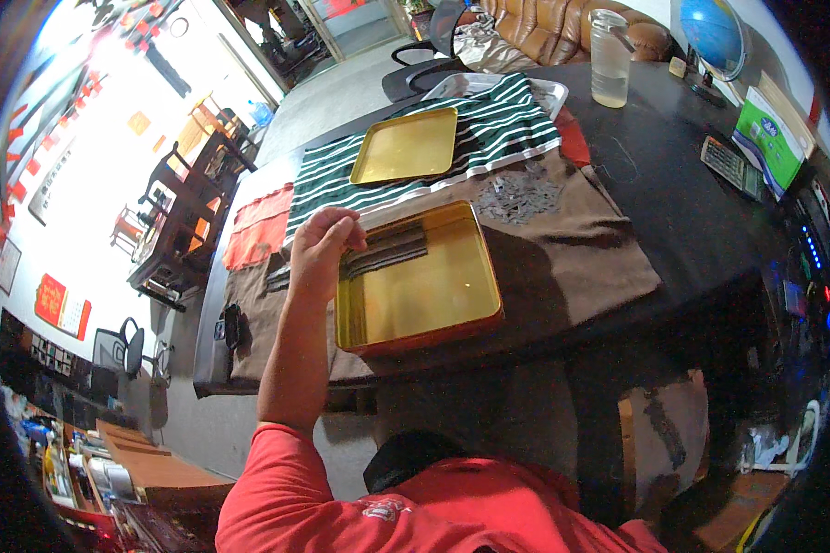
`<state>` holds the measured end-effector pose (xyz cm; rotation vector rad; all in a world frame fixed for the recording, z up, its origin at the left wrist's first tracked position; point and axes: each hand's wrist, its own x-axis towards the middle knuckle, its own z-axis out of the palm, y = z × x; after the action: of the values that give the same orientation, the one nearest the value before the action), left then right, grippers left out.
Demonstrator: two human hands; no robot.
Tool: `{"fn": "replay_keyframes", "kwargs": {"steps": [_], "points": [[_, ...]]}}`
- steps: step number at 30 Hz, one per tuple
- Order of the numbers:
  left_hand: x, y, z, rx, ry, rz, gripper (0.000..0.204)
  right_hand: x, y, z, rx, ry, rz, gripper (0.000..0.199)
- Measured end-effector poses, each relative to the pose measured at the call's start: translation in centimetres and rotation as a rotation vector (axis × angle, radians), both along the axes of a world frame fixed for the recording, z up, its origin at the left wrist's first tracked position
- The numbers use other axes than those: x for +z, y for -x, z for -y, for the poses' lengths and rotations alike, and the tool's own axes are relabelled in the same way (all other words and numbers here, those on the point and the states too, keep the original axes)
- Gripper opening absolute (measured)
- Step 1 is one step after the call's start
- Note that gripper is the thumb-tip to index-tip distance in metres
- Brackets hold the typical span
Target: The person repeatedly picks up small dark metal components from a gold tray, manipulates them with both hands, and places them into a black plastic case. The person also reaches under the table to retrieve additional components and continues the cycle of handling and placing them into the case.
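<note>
My left hand (326,241) is over the far left corner of a gold-lined rectangular tin (433,304), its fingers curled together. What they pinch, if anything, I cannot make out. Inside the tin, along its far left part, dark narrow strips (392,254) lie side by side. More dark strips (278,277) show on the brown cloth just left of my forearm. A heap of small flat grey pieces (518,197) lies to the right, beyond the tin. Farther back, a shallow gold tray or lid (406,147) rests on striped fabric. My right hand is out of the picture.
Brown cloth (599,249) and green-and-white striped cloth (516,120) cover part of the dark table (664,157). A clear water bottle (610,60) stands at the back right, near a globe (712,37), a calculator (731,168) and a green package (765,138). A small black object (233,326) sits near the left edge.
</note>
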<state>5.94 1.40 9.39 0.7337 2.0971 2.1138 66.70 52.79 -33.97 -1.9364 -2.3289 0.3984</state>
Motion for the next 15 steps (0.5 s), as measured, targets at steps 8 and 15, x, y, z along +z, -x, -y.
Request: {"fn": "replay_keyframes", "kwargs": {"steps": [8, 15], "points": [[-0.3, 0.0, -0.5, -0.003, 0.012, 0.025, 0.015, 0.0, -1.2, -0.1, 0.010, -0.002, -0.001, 0.040], [0.2, -0.2, -0.6, -0.037, -0.021, 0.019, 0.016, 0.1, -2.7, 0.7, 0.011, -0.001, -0.005, 0.042]]}}
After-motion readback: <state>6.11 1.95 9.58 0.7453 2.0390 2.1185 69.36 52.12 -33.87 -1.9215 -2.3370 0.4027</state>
